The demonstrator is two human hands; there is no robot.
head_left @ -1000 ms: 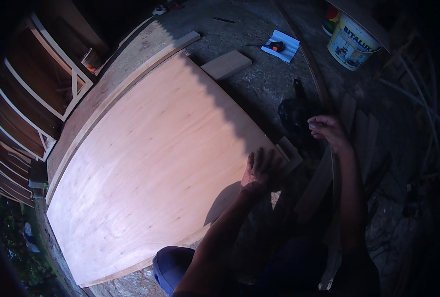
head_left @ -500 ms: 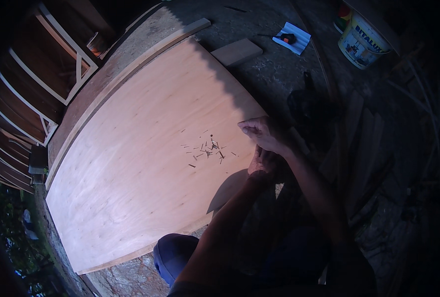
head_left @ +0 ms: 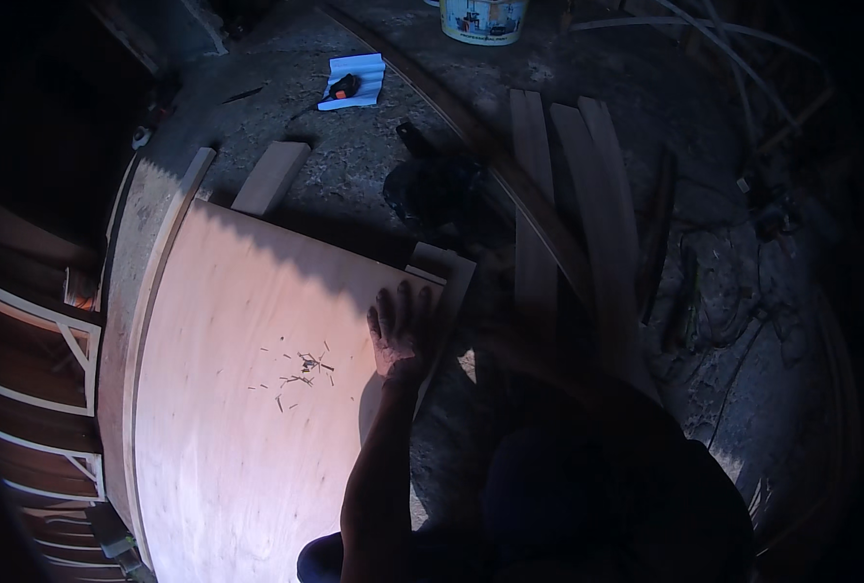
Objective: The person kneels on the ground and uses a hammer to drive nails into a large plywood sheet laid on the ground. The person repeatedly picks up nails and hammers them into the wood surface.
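My left hand (head_left: 401,335) lies flat near the right edge of a large pale plywood panel (head_left: 237,447), fingers spread and pointing away. A wooden batten (head_left: 441,282) shows under the panel's edge just beside it. Left of this hand, several small nails (head_left: 307,365) are scattered on the wood. My right forearm (head_left: 548,374) reaches into deep shadow right of the panel. The right hand, at its end, is too dark to make out, and so is anything it may hold.
A long batten (head_left: 165,253) runs along the panel's left side. Beyond the panel are a board offcut (head_left: 271,177), a tape measure (head_left: 344,87) on white paper and a dark tool (head_left: 437,189). Planks (head_left: 597,185) lie at right; a bucket (head_left: 483,21) stands far off.
The view has swung to the right. My hands were close together at the panel's edge; now the left is spread flat on the panel and the right is away in the shadow.
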